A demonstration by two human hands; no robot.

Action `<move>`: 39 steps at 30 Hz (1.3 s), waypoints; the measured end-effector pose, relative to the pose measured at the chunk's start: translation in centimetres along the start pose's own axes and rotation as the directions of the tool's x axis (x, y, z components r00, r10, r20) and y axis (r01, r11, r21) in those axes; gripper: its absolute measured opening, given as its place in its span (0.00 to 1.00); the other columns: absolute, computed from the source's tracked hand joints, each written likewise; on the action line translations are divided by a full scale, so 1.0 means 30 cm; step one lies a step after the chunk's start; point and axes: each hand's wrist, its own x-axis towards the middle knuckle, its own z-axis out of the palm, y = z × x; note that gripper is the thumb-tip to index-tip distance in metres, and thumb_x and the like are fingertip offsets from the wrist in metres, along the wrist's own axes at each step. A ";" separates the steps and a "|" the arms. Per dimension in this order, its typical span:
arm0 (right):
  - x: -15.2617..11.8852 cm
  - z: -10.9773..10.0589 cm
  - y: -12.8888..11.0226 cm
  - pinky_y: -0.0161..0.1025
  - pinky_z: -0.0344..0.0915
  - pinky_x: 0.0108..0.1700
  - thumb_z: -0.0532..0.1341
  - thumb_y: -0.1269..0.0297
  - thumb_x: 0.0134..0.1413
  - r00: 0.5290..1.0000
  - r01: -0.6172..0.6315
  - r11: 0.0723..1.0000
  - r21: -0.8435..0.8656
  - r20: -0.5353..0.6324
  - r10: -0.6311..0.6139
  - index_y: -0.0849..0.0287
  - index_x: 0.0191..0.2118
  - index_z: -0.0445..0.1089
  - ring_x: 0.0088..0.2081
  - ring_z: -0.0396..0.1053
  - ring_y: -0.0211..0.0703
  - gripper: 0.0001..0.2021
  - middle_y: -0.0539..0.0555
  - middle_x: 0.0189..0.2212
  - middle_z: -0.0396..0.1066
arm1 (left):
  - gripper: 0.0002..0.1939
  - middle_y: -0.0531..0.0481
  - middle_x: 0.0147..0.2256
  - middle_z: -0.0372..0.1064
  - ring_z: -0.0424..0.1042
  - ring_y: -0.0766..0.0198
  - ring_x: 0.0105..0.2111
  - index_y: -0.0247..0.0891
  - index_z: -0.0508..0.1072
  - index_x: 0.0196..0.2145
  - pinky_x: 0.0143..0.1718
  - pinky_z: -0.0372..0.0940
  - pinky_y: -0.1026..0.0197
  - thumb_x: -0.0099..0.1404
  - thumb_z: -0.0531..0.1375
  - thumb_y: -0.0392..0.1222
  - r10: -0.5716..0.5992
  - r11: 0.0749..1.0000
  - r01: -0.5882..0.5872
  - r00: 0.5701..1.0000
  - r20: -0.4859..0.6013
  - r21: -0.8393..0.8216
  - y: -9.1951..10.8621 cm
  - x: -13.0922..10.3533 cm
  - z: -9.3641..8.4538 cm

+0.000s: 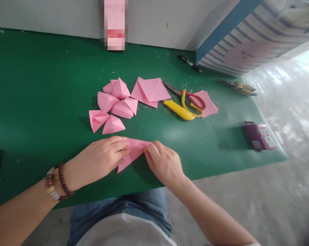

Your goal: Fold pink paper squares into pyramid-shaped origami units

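A folded pink paper triangle [134, 149] lies on the green tabletop near its front edge. Over its left part rests my left hand [104, 159], fingers stretched and pressing the paper flat. The right corner of the triangle is pinched by my right hand [164, 160], whose fingers are curled together. Behind my hands sit several folded pink paper pieces [113, 125] in a loose group. Pink paper squares [154, 89] lie to the right of that group, touching the tip of the red-handled scissors [192, 97].
Yellow pinking scissors [178, 110] lie beside more pink squares [208, 104]. Farther right are pliers [238, 87] and a purple box [260, 136]. A black pen [189, 63] lies before a striped box [246, 44]. The green table [41, 85] ends at the right.
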 end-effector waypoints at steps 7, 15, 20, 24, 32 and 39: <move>-0.004 -0.006 -0.107 0.37 0.52 0.27 0.52 0.74 0.63 0.991 0.136 0.982 0.129 -0.001 -0.137 0.58 0.28 0.63 0.24 0.58 0.38 0.12 0.49 0.22 0.63 | 0.16 0.43 0.55 0.69 0.68 0.58 0.56 0.35 0.72 0.50 0.56 0.69 0.53 0.68 0.53 0.27 -0.027 1.000 0.027 0.999 0.019 0.005 -0.005 -0.016 0.014; -0.017 0.012 -0.245 0.38 0.50 0.26 0.51 0.76 0.63 0.983 0.182 0.956 0.231 -0.029 -0.180 0.58 0.27 0.61 0.23 0.57 0.37 0.13 0.48 0.21 0.61 | 0.15 0.41 0.55 0.70 0.67 0.57 0.57 0.32 0.73 0.49 0.57 0.68 0.54 0.67 0.55 0.26 -0.019 1.000 0.019 0.999 0.040 0.015 -0.005 -0.012 0.009; -0.031 -0.009 -0.253 0.37 0.51 0.26 0.52 0.72 0.66 0.979 0.206 0.903 0.377 -0.073 -0.192 0.57 0.27 0.62 0.22 0.58 0.36 0.14 0.47 0.20 0.62 | 0.16 0.42 0.55 0.69 0.66 0.57 0.58 0.33 0.72 0.50 0.58 0.67 0.53 0.67 0.54 0.26 -0.019 0.999 0.018 0.999 0.032 0.041 -0.006 -0.017 0.019; -0.029 -0.027 -0.177 0.36 0.52 0.26 0.53 0.72 0.64 0.997 0.043 0.943 0.329 -0.072 -0.020 0.58 0.30 0.65 0.22 0.59 0.34 0.11 0.47 0.21 0.65 | 0.16 0.43 0.55 0.69 0.67 0.60 0.57 0.34 0.72 0.50 0.57 0.68 0.55 0.69 0.52 0.27 -0.029 0.999 0.028 0.999 0.032 0.026 -0.004 -0.017 0.013; -0.039 0.000 -0.263 0.37 0.53 0.24 0.52 0.71 0.66 0.980 0.193 0.907 0.375 -0.036 -0.194 0.57 0.25 0.63 0.21 0.60 0.36 0.16 0.47 0.20 0.64 | 0.14 0.40 0.54 0.69 0.67 0.57 0.57 0.32 0.72 0.48 0.56 0.68 0.54 0.68 0.53 0.26 -0.004 0.999 0.005 1.000 -0.006 0.035 -0.005 -0.018 0.019; 0.018 -0.056 -0.028 0.48 0.69 0.44 0.60 0.58 0.62 0.996 -0.059 0.928 0.368 -0.040 0.080 0.59 0.50 0.69 0.42 0.71 0.50 0.14 0.60 0.41 0.75 | 0.14 0.39 0.50 0.71 0.70 0.51 0.53 0.32 0.72 0.44 0.51 0.72 0.50 0.63 0.65 0.42 -0.012 1.000 0.011 1.000 -0.021 -0.016 -0.006 -0.004 0.008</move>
